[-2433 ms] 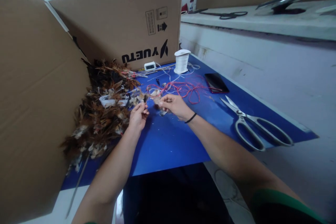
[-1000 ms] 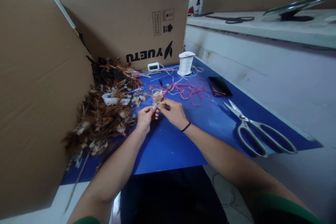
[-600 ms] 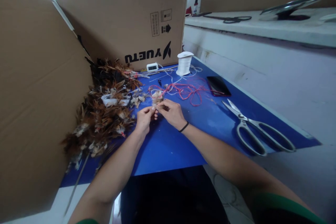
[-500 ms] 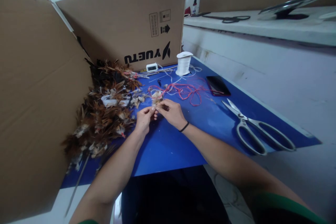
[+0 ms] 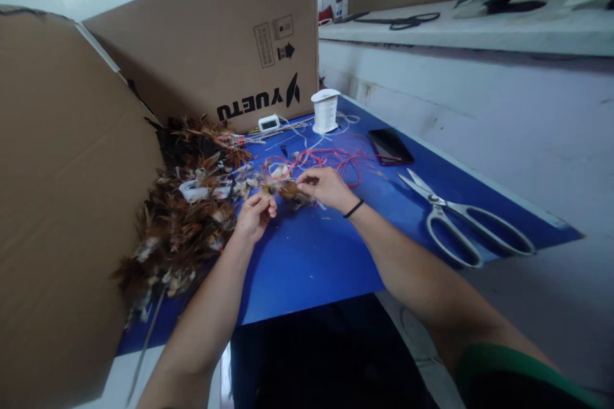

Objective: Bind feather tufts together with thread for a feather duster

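My left hand [image 5: 256, 216] is closed in a pinch, with a small pale feather [image 5: 267, 189] showing at its fingertips. To its right, my right hand [image 5: 329, 189] pinches the end of a brown feather tuft [image 5: 293, 194], which points left toward the other hand. A gap now separates the two hands over the blue table surface [image 5: 307, 255]. Just beyond them lie tangled pink strings [image 5: 330, 156] and a pale ring-shaped roll [image 5: 279, 170]. Left of my left hand is a large heap of brown feather bunches [image 5: 187, 217].
Large silver scissors [image 5: 436, 199] lie open at the right, below a dark phone [image 5: 391, 146]. A white spool [image 5: 325, 112] and a small white digital display [image 5: 269, 123] stand at the back. Cardboard panels [image 5: 192, 45] wall the left and back. A thin rod [image 5: 146, 345] sticks out at front left.
My hands have moved apart: the right one went right with the brown feather tuft, the left one slightly left. The view has turned a little to the right.
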{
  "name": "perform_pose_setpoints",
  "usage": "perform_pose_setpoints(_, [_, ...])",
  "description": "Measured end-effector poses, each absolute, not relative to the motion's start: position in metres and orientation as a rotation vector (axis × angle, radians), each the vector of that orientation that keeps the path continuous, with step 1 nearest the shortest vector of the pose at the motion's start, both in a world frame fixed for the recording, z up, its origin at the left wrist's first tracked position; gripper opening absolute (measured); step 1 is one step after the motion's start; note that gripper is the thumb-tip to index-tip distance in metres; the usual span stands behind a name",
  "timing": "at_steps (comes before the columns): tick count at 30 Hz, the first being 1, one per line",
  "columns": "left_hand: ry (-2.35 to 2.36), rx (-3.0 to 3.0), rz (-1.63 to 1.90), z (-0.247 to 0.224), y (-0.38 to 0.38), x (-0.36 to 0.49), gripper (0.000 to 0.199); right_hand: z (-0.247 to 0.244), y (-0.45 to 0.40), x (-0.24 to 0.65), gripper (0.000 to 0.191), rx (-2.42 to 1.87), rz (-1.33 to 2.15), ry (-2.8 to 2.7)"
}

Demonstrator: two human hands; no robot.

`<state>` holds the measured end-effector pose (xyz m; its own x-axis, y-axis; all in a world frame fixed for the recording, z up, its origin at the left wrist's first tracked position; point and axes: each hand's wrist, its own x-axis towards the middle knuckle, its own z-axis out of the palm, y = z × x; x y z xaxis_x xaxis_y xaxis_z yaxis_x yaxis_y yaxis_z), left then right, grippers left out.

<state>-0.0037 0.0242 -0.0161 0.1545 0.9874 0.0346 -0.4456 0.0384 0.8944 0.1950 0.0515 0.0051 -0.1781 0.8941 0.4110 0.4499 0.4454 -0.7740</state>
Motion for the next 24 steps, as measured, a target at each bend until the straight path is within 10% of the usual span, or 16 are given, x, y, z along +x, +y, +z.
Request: perform_pose_setpoints(24, [0.812,0.721,1.400,-0.012,0.028,-0.005,0.024,-0.005,0.043,0.187,0.011,-1.259,0.307,-2.518])
